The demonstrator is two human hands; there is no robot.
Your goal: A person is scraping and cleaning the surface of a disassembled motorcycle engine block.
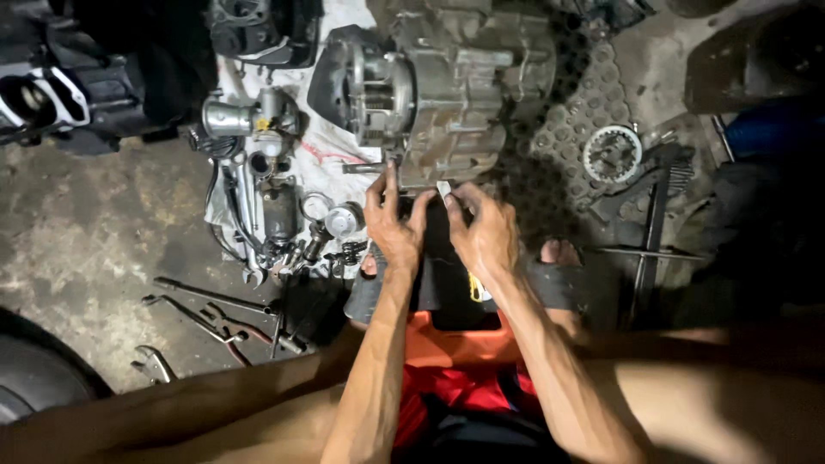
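A grey motorcycle engine block (447, 82) lies on the workshop floor in front of me. My left hand (391, 225) reaches up to its near edge, the forefinger pointing at a short metal stud by the casing. My right hand (483, 230) is beside it, pinching a small pale flat part (443, 188) between thumb and fingertips, just below the casing. Both hands hover over a dark rubber piece (438, 258) between my knees.
A carburettor (256, 120) and several small engine parts (322, 228) lie on a white cloth to the left. Wrenches and pliers (215, 318) are scattered on the concrete. A sprocket (612, 153) rests on a perforated mat at right. A tyre (34, 378) is at lower left.
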